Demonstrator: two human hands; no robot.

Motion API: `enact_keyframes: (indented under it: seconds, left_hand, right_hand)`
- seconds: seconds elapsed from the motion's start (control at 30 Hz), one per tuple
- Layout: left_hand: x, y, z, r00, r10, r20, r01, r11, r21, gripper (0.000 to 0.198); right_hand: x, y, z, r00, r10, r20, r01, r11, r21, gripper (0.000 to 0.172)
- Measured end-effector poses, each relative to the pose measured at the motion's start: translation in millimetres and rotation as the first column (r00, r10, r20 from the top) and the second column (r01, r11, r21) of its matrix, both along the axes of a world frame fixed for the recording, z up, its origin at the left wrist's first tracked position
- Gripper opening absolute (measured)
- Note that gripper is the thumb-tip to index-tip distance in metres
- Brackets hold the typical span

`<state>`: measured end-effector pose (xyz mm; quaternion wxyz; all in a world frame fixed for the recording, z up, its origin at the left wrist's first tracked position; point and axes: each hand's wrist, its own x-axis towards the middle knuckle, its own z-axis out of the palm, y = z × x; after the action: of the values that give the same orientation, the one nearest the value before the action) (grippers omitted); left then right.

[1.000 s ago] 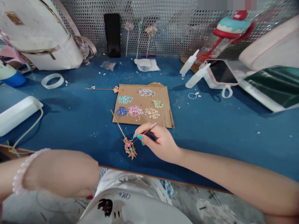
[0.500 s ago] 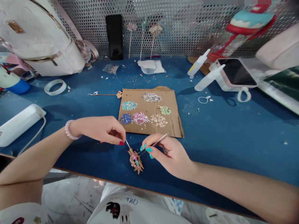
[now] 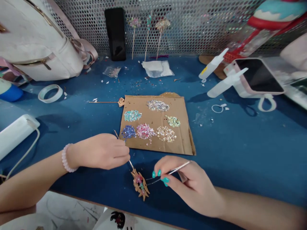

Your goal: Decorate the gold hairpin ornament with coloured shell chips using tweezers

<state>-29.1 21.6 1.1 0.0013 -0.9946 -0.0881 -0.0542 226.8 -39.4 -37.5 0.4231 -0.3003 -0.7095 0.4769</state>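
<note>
A gold hairpin [image 3: 139,184] with a leaf-shaped, gem-set head lies on the blue table [image 3: 240,153] near its front edge. My left hand [image 3: 100,151] is closed on the hairpin's stick just above the head. My right hand [image 3: 192,185], with teal nails, pinches metal tweezers [image 3: 165,175] whose tips reach the head from the right. Behind the hands lies a brown cardboard sheet [image 3: 182,140] with several small piles of coloured rhinestones [image 3: 145,130].
A second hairpin [image 3: 107,102] lies left of the cardboard. Three finished pins [image 3: 146,35] and a black phone [image 3: 115,32] stand against the perforated wall. White bag [image 3: 35,41], tape roll [image 3: 50,93], white box [image 3: 14,134] at left; glue bottles [image 3: 223,84] and pink phone [image 3: 259,76] at right.
My left hand came up from below the table edge and took hold of the hairpin's stick. The view has shifted closer; my right hand stays at the pin's head with the tweezers.
</note>
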Motion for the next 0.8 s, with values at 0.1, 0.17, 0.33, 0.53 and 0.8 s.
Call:
enact_keyframes:
  seconds: [0.1,0.17,0.33,0.53,0.8]
  left_hand:
    - [-0.8,-2.9,1.2,0.998,-0.055,0.038,0.053,0.996,0.065,0.020]
    - [-1.0,-3.8,0.9,0.996,-0.065,0.053,0.061,0.995,0.084,0.019]
    - [-0.5,-3.1,-3.6,0.997,-0.058,0.058,0.053,0.996,0.074,0.018]
    - [-1.9,-1.3,-9.3,0.994,-0.051,0.098,0.046,0.998,0.044,0.022]
    - [-4.3,6.5,-6.0,0.990,0.091,0.110,-0.085,0.995,-0.057,0.031]
  right_hand:
    - [2.9,3.7,3.6,0.999,0.036,0.009,-0.037,0.999,0.035,0.014]
    - [6.2,7.1,5.5,0.999,0.047,0.017,-0.048,0.997,0.056,0.016]
    - [18.1,20.3,6.7,0.997,0.002,0.071,-0.011,0.993,0.121,0.020]
    - [33.8,40.8,11.3,0.980,-0.031,0.195,-0.022,0.965,0.262,0.019]
    - [55.4,54.7,11.5,0.966,-0.090,0.244,0.012,0.953,0.301,0.029]
